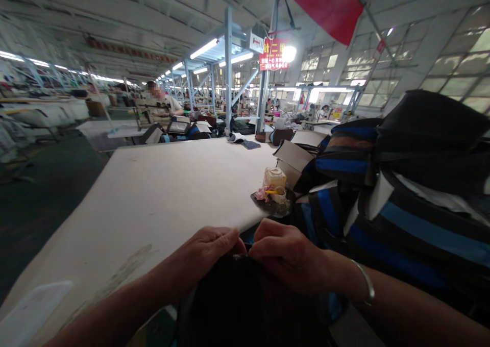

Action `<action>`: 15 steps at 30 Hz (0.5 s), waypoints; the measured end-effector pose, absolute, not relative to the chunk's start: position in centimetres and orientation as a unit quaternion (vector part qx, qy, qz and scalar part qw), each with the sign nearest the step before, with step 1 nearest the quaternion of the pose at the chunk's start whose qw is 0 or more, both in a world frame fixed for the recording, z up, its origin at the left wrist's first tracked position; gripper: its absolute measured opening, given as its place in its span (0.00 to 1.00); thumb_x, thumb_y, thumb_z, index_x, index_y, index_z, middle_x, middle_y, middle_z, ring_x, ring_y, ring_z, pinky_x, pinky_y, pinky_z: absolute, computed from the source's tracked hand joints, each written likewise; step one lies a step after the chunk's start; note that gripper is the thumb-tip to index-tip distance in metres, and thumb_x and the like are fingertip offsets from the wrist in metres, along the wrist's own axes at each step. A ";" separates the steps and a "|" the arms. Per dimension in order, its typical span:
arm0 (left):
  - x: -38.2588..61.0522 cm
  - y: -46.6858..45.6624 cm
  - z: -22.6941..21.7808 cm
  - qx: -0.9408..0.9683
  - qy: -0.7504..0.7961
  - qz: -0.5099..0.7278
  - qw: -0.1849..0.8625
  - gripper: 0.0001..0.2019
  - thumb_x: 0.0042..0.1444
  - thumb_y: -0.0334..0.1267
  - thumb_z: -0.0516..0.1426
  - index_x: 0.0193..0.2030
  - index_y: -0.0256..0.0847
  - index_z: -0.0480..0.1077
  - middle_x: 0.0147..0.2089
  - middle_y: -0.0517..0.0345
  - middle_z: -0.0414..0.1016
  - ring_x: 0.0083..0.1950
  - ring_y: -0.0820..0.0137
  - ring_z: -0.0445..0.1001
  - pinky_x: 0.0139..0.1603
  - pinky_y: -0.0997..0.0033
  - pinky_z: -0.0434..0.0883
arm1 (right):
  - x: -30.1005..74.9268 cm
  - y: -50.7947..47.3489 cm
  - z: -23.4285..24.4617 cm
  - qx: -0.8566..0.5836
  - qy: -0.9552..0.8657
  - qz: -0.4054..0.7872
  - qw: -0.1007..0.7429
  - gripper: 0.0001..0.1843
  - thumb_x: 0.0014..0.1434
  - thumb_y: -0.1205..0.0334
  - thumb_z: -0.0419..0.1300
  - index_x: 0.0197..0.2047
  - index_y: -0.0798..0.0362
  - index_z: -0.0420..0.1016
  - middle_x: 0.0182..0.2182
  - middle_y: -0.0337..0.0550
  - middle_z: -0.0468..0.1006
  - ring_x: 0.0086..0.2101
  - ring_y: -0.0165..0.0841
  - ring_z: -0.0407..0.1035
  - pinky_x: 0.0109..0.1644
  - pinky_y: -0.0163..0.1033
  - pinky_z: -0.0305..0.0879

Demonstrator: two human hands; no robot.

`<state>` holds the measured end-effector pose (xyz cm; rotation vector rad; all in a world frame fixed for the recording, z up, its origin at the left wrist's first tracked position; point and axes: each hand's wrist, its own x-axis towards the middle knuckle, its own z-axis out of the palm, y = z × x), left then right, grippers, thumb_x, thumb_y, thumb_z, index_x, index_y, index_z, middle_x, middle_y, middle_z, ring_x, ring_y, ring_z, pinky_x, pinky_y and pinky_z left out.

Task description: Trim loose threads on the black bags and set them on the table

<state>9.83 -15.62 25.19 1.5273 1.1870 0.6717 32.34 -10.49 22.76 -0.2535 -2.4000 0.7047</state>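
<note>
Both my hands meet at the near edge of a long white table (161, 199). My left hand (209, 247) has its fingers curled and pinched on the top edge of a dark piece of fabric (229, 301) that hangs toward me. My right hand (287, 255), a silver bangle on its wrist, is closed on the same edge, its fingertips touching those of the left. What exactly sits between the fingertips is too small to make out.
A high stack of black and blue striped fabric pieces (401, 194) fills the right side. A small dark dish (274, 204) with a pale thread spool and pink bits stands beside it. A seated person (158, 104) works at a far table.
</note>
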 end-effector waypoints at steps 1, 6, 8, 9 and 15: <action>9.9 -15.4 25.1 0.632 0.490 0.252 0.546 0.25 0.65 0.57 0.51 0.33 0.35 0.71 0.28 0.63 0.60 0.29 0.73 0.55 0.27 0.73 0.54 | 32.4 -10.5 22.7 -0.097 -0.913 0.251 0.306 0.11 0.63 0.73 0.53 0.43 0.54 0.75 0.35 0.45 0.69 0.33 0.29 0.65 0.36 0.33 0.63; 9.8 -14.8 24.9 0.637 0.469 0.183 0.584 0.21 0.62 0.55 0.57 0.34 0.35 0.71 0.26 0.66 0.54 0.27 0.74 0.48 0.25 0.73 0.48 | 32.5 -10.6 22.7 -0.095 -0.940 0.152 0.289 0.13 0.57 0.75 0.54 0.44 0.55 0.73 0.37 0.48 0.71 0.34 0.32 0.64 0.35 0.36 0.62; 9.9 -14.8 25.1 0.663 0.462 0.180 0.561 0.20 0.63 0.53 0.57 0.37 0.34 0.72 0.27 0.65 0.56 0.29 0.74 0.51 0.27 0.73 0.50 | 32.6 -10.9 22.9 -0.081 -0.936 0.148 0.308 0.11 0.56 0.74 0.54 0.42 0.57 0.72 0.36 0.49 0.71 0.34 0.33 0.65 0.35 0.36 0.62; 9.9 -14.9 25.3 0.675 0.462 0.180 0.547 0.19 0.63 0.52 0.56 0.37 0.35 0.73 0.28 0.65 0.58 0.29 0.74 0.52 0.28 0.73 0.51 | 32.7 -11.1 23.1 -0.078 -0.928 0.167 0.324 0.10 0.57 0.74 0.54 0.42 0.57 0.72 0.35 0.49 0.72 0.34 0.33 0.65 0.35 0.36 0.63; 10.4 -15.6 26.6 0.738 0.455 0.188 0.461 0.13 0.64 0.45 0.55 0.33 0.38 0.71 0.31 0.65 0.62 0.30 0.74 0.58 0.29 0.76 0.57 | 33.2 -11.3 25.2 -0.203 -0.821 0.423 0.325 0.15 0.71 0.58 0.49 0.41 0.57 0.73 0.34 0.45 0.76 0.35 0.30 0.69 0.40 0.35 0.65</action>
